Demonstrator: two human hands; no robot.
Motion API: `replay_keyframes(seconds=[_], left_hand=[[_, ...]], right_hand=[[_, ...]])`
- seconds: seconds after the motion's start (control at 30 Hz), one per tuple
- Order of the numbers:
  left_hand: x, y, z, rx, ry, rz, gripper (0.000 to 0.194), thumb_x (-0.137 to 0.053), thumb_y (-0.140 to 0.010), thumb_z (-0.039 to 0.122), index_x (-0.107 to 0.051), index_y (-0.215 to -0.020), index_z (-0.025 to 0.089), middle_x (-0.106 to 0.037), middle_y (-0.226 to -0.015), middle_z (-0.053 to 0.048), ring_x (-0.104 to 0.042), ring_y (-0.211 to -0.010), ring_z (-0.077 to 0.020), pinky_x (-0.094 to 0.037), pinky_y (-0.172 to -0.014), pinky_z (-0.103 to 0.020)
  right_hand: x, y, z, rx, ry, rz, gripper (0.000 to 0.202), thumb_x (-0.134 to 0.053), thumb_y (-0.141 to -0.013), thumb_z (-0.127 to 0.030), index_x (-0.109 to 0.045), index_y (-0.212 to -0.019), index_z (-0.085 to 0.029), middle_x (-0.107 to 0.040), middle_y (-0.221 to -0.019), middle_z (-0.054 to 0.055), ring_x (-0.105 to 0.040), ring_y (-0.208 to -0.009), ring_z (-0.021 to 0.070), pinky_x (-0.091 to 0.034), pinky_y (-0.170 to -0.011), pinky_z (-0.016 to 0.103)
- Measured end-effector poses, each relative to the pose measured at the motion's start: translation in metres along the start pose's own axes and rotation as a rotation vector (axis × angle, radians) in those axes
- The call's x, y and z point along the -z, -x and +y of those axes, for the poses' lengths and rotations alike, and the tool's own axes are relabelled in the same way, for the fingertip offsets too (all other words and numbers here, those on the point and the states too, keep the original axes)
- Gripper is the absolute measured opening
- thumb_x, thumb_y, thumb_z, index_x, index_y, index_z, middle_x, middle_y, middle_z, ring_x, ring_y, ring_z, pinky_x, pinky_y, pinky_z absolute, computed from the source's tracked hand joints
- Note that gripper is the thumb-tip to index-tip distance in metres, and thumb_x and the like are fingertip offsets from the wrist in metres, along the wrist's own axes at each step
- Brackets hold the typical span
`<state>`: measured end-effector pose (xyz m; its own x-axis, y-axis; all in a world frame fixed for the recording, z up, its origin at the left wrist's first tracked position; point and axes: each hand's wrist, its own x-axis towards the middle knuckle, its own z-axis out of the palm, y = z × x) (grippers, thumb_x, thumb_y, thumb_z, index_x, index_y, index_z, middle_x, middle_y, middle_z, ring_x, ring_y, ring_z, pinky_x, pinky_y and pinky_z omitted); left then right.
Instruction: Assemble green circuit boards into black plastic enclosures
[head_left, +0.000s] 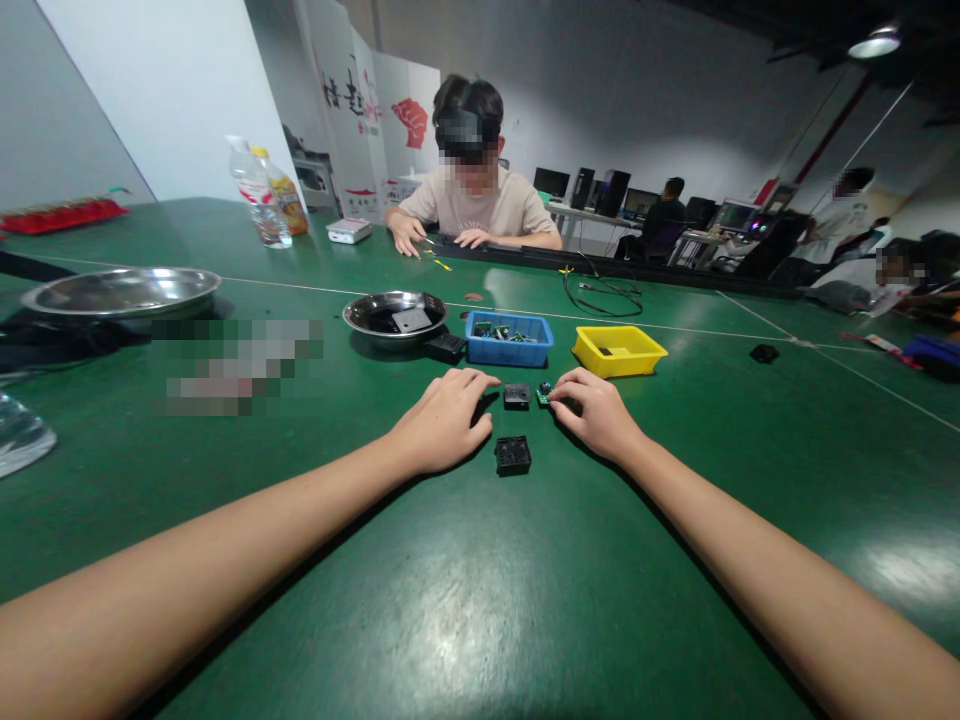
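My left hand rests on the green table with fingers apart, its index fingertip close to the left side of a small black housing. Between the thumb and fingers of my right hand is a small green circuit board, just right of that housing. A second black housing, with its inside showing, lies nearer to me. Behind the hands stand a blue bin with several circuit boards in it and a yellow bin with a small dark piece inside.
A metal bowl with black parts stands left of the blue bin, a larger metal dish further left. Bottles and a white box are behind. Across the table sits a person; a black cable lies at the back.
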<state>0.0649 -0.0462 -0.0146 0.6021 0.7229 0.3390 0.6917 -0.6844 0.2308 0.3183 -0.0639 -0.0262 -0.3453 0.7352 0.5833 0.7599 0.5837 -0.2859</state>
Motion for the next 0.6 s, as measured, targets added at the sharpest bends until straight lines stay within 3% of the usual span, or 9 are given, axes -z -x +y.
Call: replay_keyframes(seconds=[0.6], left_hand=[[-0.0006, 0.0001, -0.0011, 0.005, 0.002, 0.009, 0.042, -0.048, -0.087, 0.027, -0.055, -0.127, 0.015, -0.060, -0.127, -0.013, -0.053, -0.118, -0.0299, -0.043, -0.104, -0.049]], right_hand=[[0.0011, 0.0002, -0.0013, 0.001, 0.000, 0.002, 0.012, -0.061, -0.087, -0.019, -0.073, -0.085, -0.021, -0.065, -0.092, 0.007, -0.065, -0.086, 0.0193, -0.053, -0.082, 0.034]])
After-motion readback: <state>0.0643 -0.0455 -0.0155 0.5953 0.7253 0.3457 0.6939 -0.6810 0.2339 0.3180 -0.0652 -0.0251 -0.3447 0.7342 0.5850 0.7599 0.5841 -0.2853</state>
